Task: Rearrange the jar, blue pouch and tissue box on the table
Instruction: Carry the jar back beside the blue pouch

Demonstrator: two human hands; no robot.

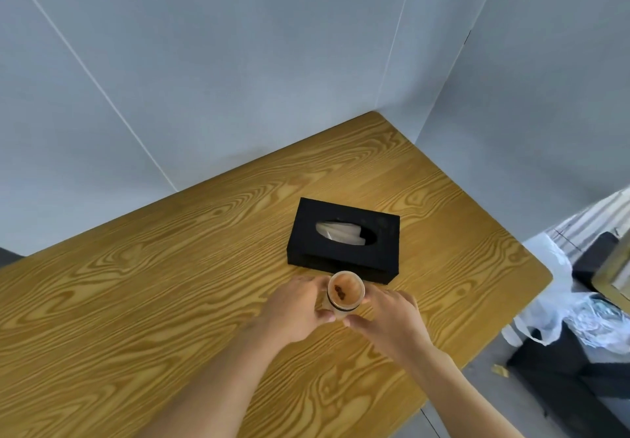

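Jar (345, 293) | upright between both hands | left hand (296, 308) and right hand (392, 321) grip its sides

The jar (345, 293) stands upright just in front of the tissue box (344, 240), with a round brownish lid and a dark band beneath it. The tissue box is black, lying flat, a white tissue showing in its oval slot.
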